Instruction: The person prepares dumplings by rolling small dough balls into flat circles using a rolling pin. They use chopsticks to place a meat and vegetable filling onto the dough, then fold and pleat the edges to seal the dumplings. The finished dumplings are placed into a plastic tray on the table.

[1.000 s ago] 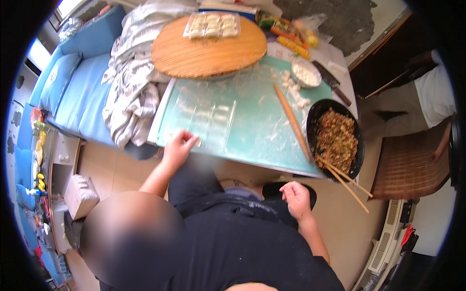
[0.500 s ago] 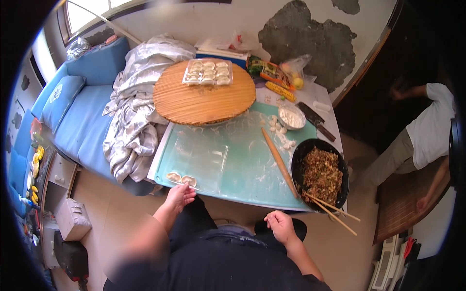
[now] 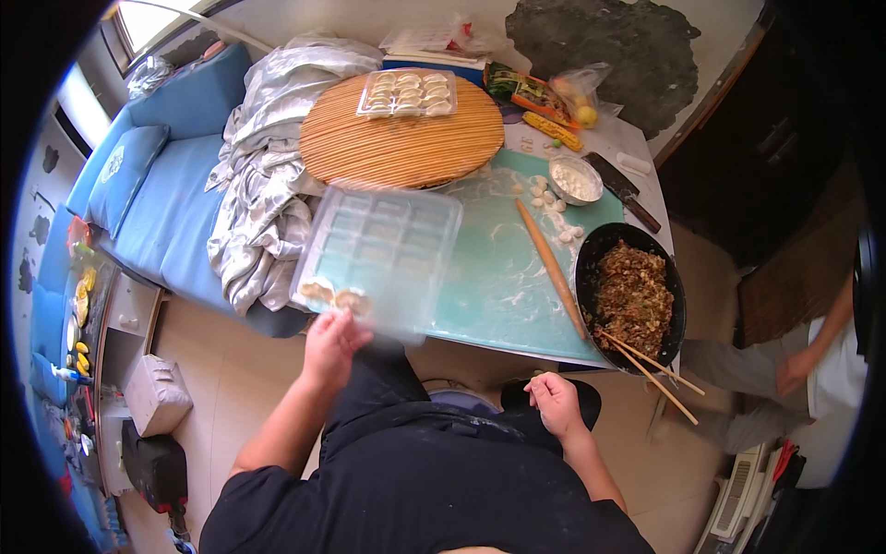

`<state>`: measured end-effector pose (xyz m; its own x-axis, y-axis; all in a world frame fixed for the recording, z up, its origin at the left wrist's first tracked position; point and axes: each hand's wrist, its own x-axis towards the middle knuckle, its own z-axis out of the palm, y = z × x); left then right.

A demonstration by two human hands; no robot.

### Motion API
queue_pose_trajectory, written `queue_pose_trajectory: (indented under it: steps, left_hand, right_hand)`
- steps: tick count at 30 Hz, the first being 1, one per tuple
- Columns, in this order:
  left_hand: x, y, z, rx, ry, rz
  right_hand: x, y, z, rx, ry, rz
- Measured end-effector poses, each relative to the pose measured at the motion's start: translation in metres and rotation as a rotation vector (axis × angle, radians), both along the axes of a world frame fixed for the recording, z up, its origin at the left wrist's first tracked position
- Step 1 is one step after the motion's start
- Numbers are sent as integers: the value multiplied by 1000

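Observation:
My left hand (image 3: 335, 349) pinches the near edge of a clear plastic dumpling tray (image 3: 415, 258), which is lifted and blurred by motion above the green mat (image 3: 498, 305). Two dumplings (image 3: 334, 297) sit side by side in its near left compartments, right by my fingers. Over my lap, my right hand (image 3: 554, 403) is curled closed, away from the table, with nothing showing in it. A wooden rolling pin (image 3: 554, 272) lies slantwise on the mat. Beside it stands a black pan (image 3: 680, 295) of chopped filling (image 3: 633, 295), with chopsticks (image 3: 657, 371) across its near edge.
Farther back, a round slatted board (image 3: 397, 152) bears another tray (image 3: 408, 94) filled with dumplings. A bowl of flour (image 3: 576, 177), small dough pieces (image 3: 554, 210) and a cleaver (image 3: 618, 185) lie at the right. Crumpled silvery cloth (image 3: 258, 175) borders the left side. Another person (image 3: 803, 369) is at far right.
The tray with the two dumplings has come up off the mat in my left hand and moved away from me. My right hand stays closed over my lap. The other person has shifted nearer.

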<state>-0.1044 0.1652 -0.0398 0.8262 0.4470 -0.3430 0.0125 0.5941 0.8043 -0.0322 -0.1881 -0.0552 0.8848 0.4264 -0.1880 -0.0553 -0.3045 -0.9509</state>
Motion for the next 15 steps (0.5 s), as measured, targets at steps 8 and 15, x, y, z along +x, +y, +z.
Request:
queue_pose_trajectory:
  steps: [8, 15]
  left_hand:
    - [132, 88, 10, 98, -39, 110]
    - [177, 94, 10, 519, 176, -142]
  right_hand:
    - [9, 6, 6, -25, -34, 12]
    - [6, -26, -12, -75, -40, -136]
